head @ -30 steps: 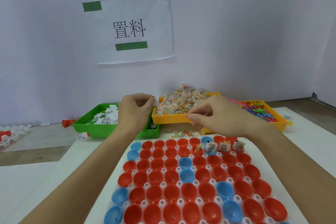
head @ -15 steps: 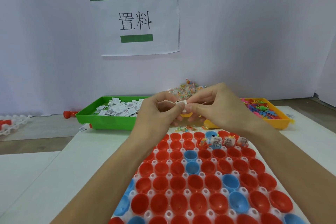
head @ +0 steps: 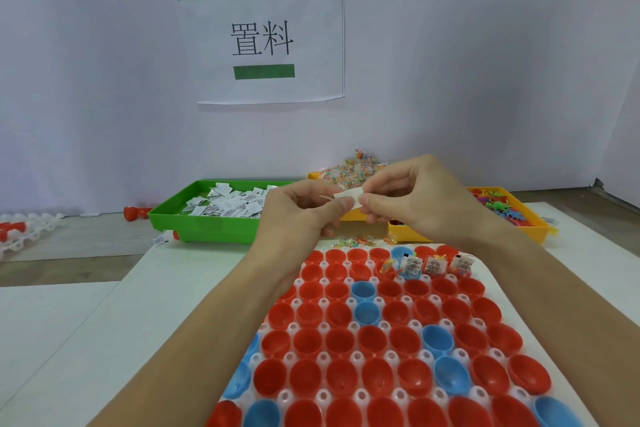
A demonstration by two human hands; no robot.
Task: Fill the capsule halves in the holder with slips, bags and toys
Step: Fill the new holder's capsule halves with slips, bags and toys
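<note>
Above the holder [head: 483, 291], left hand [head: 299, 215] and right hand [head: 420, 198] pinch 1 slip [head: 348, 197], grip tight.

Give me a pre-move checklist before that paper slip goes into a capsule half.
1. Slip held: ok, the left hand and the right hand both pinch it.
2. Slip clear of the holder: ok, it is above the far edge.
3. Empty capsule halves available: ok, most hold nothing.
4. Filled halves in the far row marked out: ok, slips show in them.
5. One slip only in the pinch: cannot tell.
6. Green tray stocked with slips: ok.
</note>
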